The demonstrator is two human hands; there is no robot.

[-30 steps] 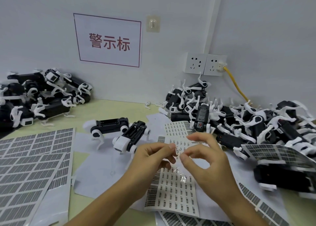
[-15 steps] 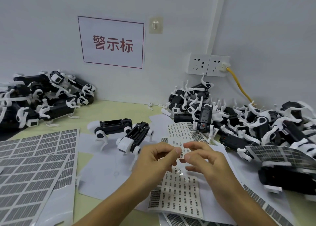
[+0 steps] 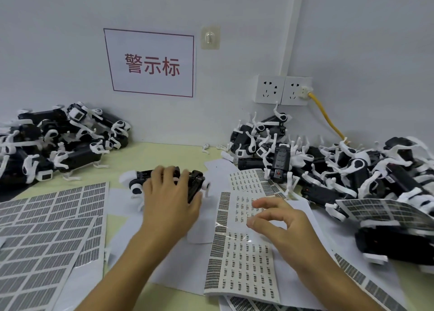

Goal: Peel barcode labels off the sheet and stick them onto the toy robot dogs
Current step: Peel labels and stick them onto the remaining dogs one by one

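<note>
barcode label sheet [image 3: 242,261] lies flat at 6 o'clock on the yellow-green table [image 3: 169,153], partly peeled, its far end curling up. right hand [image 3: 284,226] hovers over the sheet's upper part at 5 o'clock, thumb and forefinger bent toward each other but apart; whether a label clings to a fingertip cannot be told. larger grey label sheets [image 3: 44,230] lie stacked at 8 o'clock, and another grey sheet [image 3: 380,210] rests at 3 o'clock against the right-hand pile. left hand [image 3: 171,200] reaches forward at centre, fingers spread and curled over a black-and-white toy robot dog [image 3: 195,188], grasping its body; a second toy dog [image 3: 136,181] lies just beside it toward 9 o'clock, partly under the fingers. heap of toy dogs [image 3: 58,141] at 10 o'clock; a larger heap [image 3: 328,167] from 1 to 3 o'clock. on the wall at 12 o'clock, a red-bordered sign [image 3: 151,62] with an adhesive hook [image 3: 210,38] beside it; at 1 o'clock a double socket [image 3: 281,91] with a yellow cable [image 3: 326,118] plugged in.
</note>
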